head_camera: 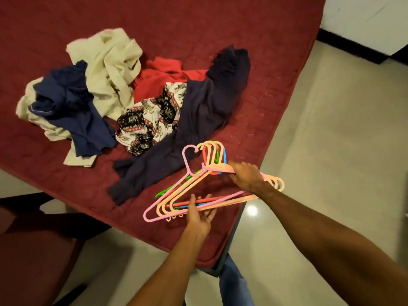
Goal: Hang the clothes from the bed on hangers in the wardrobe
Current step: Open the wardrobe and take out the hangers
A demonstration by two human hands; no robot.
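The right hand curls round one shoulder of the hangers, the left hand pinches their bottom bars (pink and peach mostly). Just beyond that grip, the clothes lie heaped on the red bed.

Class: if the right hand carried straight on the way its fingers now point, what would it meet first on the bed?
Probably the dark navy garment, lying just beyond the hangers that the right hand grips; how high the hand is above the bed is unclear.
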